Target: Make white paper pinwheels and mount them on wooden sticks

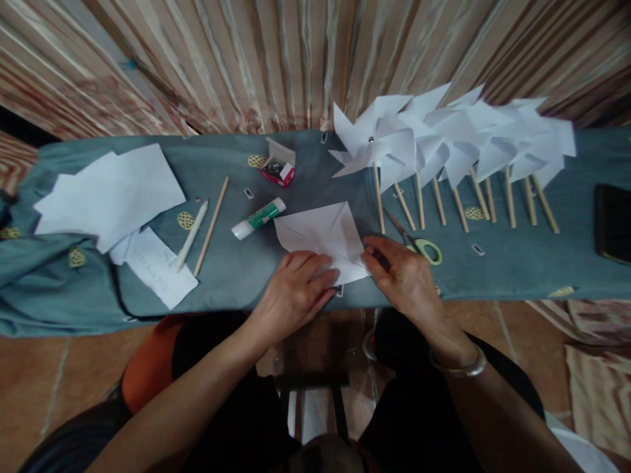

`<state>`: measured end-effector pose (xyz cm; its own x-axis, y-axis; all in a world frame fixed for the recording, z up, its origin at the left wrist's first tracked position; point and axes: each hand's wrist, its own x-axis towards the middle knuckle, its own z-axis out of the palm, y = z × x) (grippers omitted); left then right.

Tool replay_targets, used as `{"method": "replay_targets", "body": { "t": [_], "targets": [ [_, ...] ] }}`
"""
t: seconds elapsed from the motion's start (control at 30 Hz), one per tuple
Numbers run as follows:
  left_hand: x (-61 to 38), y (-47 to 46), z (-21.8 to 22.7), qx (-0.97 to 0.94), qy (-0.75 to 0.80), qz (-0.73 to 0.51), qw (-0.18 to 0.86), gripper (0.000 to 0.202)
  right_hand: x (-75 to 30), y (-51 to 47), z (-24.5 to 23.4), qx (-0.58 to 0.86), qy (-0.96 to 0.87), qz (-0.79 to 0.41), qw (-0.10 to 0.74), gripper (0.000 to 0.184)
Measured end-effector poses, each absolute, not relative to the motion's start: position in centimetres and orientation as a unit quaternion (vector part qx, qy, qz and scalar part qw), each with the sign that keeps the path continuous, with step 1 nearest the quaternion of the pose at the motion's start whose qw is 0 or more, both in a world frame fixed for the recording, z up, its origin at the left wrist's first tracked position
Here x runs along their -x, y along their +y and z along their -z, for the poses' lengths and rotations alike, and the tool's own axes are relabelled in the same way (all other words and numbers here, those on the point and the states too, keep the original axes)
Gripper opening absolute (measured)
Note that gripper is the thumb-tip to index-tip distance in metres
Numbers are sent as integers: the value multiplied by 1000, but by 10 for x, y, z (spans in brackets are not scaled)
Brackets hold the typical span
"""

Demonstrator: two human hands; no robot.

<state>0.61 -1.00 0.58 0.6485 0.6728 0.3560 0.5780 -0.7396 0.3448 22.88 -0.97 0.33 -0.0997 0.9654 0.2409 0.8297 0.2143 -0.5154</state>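
A square sheet of white paper (323, 226) with cuts or creases running in from its corners lies on the cloth in front of me. My left hand (298, 286) is closed on its near left edge, the fingertips resting over the paper. Between thumb and forefinger, my right hand (401, 269) pinches the sheet's near right corner. Just beyond the right hand lie scissors (428, 251) with pale green handles. A glue stick (259, 218) is left of the sheet, and an open red box (279, 172) of small metal pins sits behind it.
Several white paper pinwheels (394, 148) on wooden sticks lie overlapping at the back right. At left are stacked white sheets (123, 190), a marked paper strip (160, 272), a white pen (192, 236) and a wooden stick (211, 226). A dark phone-like object (612, 223) rests far right.
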Motion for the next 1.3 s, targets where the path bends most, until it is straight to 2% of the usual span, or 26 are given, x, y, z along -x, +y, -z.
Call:
{"method": "replay_targets", "body": {
  "t": [0.4, 0.53, 0.63, 0.77, 0.93, 1.07, 1.2, 1.3],
  "targets": [
    [-15, -16, -5, -925, 316, -205, 48, 15, -235, -13, -10, 582, -751, -139, 279, 29],
    [-11, -18, -7, -917, 326, -227, 43, 12, -248, -18, -11, 535, -775, -186, 280, 42],
    [-8, -21, -9, -914, 326, -237, 47, 10, -254, -23, -9, 519, -769, -255, 272, 43],
    [-7, -26, -9, -916, 316, -241, 56, 11, -251, -28, -7, 502, -731, -358, 292, 35],
    [-7, -28, -10, -918, 311, -237, 63, 10, -242, -25, -6, 480, -687, -433, 333, 11],
    [-7, -28, -10, -915, 317, -238, 75, 11, -234, -21, -5, 497, -681, -416, 342, 8],
    [-7, -30, -10, -906, 323, -258, 89, 29, -227, -20, -2, 514, -708, -356, 328, 11],
    [-8, -31, -7, -912, 307, -252, 106, 33, -222, -18, 0, 526, -721, -309, 327, 10]
  ]
}}
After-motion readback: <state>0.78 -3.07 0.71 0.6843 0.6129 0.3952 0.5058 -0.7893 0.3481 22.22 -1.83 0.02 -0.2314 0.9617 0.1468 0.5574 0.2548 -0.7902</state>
